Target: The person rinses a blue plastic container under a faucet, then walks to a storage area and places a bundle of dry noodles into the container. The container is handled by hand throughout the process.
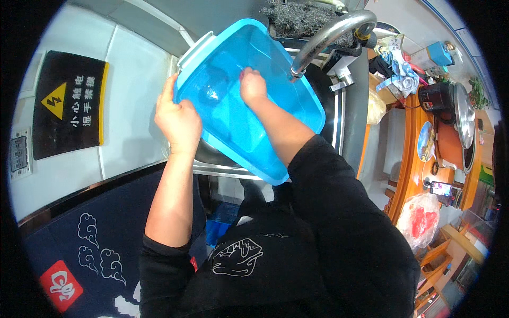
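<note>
A blue plastic basin (306, 95) is tilted over a metal-rimmed sink (226, 171). My left hand (179, 115) grips its left rim, thumb over the edge. Inside the basin is my right hand (253, 85), its fingers curled against the inner surface around something small and pinkish that is mostly hidden. A shiny wet patch shows on the basin's inside between the two hands. The curved metal faucet (330, 35) arches from the upper right, its spout over the basin's right side; no stream of water can be made out.
Behind the faucet lies a tray of dark, glittery mesh-like material (302, 16). Plastic bags (397, 75) and a black cooker (435, 101) stand on the right. A phone (441, 188) is on a stand near a bag with red contents (419, 222). A tiled wall is on the left.
</note>
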{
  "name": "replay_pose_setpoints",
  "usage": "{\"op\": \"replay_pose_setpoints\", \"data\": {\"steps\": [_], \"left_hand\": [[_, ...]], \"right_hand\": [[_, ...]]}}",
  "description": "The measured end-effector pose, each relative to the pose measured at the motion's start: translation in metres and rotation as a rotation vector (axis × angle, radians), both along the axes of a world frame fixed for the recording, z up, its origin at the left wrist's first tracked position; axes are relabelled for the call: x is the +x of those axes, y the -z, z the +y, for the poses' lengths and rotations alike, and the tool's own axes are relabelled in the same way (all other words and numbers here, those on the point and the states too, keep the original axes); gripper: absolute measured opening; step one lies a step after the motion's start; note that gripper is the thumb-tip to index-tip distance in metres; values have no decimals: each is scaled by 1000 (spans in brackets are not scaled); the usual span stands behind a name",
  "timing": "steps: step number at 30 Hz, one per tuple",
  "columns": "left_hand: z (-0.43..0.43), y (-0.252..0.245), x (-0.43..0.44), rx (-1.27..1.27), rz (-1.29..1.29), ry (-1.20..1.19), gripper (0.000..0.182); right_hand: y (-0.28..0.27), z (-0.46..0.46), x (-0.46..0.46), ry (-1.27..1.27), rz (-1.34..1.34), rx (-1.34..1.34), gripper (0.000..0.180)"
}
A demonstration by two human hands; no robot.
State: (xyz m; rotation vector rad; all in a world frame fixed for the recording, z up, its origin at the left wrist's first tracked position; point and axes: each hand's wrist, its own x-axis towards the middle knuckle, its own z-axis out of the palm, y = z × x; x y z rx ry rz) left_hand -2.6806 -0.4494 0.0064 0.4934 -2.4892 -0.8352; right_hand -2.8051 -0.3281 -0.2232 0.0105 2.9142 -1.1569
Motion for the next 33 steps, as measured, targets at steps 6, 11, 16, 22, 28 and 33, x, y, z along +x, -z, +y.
{"op": "replay_pose_setpoints", "data": {"steps": [6, 11, 16, 22, 28, 33], "left_hand": [[2, 4, -2, 33, 86, 38, 59], [3, 4, 4, 45, 5, 2, 61], [-1, 6, 9, 23, 74, 2, 61], [1, 10, 6, -5, 77, 10, 59], [-10, 22, 11, -4, 110, 16, 59], [-1, 16, 11, -6, 107, 28, 59]], "right_hand": [[-54, -87, 47, -721, 149, -112, 29], [-40, -53, 5, -523, 290, 4, 33], [-16, 14, 2, -358, 239, 251, 25], [32, 117, 86, -449, -349, 406, 21], [-93, 173, 127, 243, -82, -40, 18], [-125, 216, 110, 421, 179, 73, 29]]}}
